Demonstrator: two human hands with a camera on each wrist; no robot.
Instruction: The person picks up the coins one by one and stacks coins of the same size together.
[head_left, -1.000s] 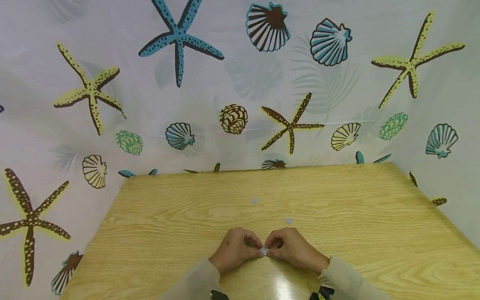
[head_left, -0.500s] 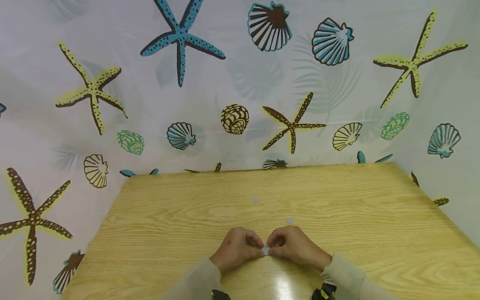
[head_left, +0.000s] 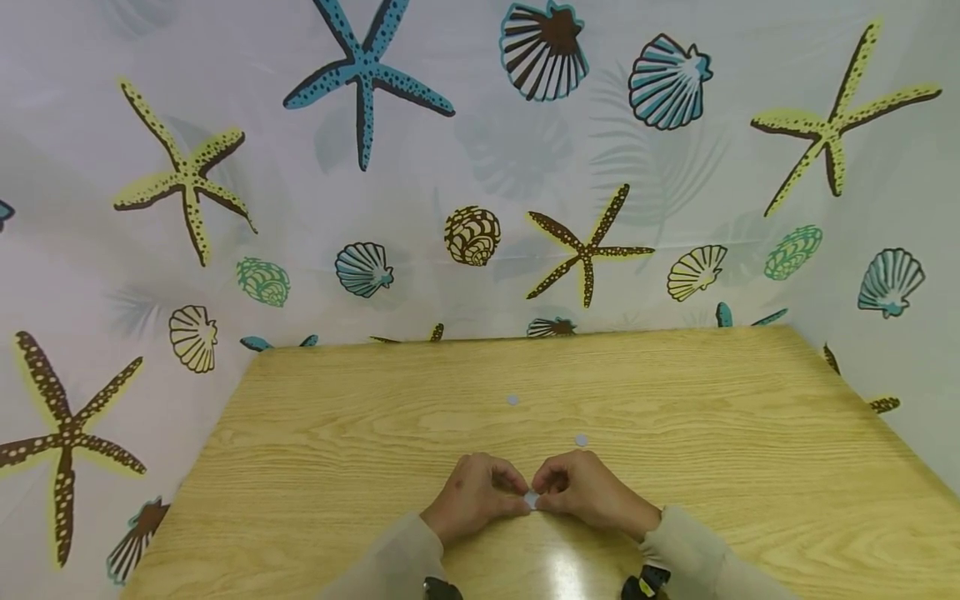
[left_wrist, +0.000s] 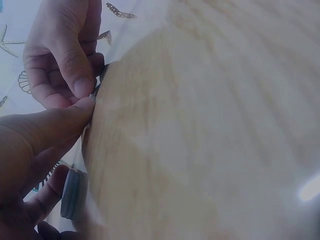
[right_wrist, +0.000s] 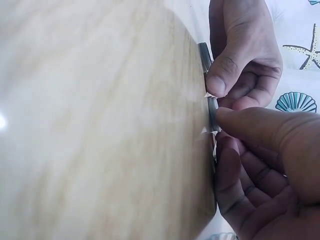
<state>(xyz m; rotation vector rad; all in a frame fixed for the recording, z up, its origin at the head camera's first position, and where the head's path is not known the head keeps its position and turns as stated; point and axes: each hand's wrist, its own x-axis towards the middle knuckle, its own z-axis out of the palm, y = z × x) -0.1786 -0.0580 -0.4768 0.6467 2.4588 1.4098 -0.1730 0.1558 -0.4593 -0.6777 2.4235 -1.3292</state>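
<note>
A small grey, coin-like disc [head_left: 531, 500] lies low at the wooden table, between the fingertips of both hands. My left hand [head_left: 474, 498] pinches its left side, and my right hand [head_left: 592, 493] pinches its right side. Seen edge-on in the right wrist view, the grey disc [right_wrist: 213, 113] looks thick, with lines along its side like a stack. A similar ridged grey stack [left_wrist: 73, 194] shows beside the left fingers in the left wrist view. Fingers cover much of the held disc.
Two more pale grey round discs lie farther back, one disc [head_left: 512, 400] near the middle and another disc [head_left: 581, 440] just beyond the right hand. A sheet [head_left: 420, 167] printed with shells and starfish hangs around the wooden table [head_left: 337, 417].
Both hands keep their pinch on the disc and hardly move. The head view shifts very slightly; the two farther discs stay in place on the table.
</note>
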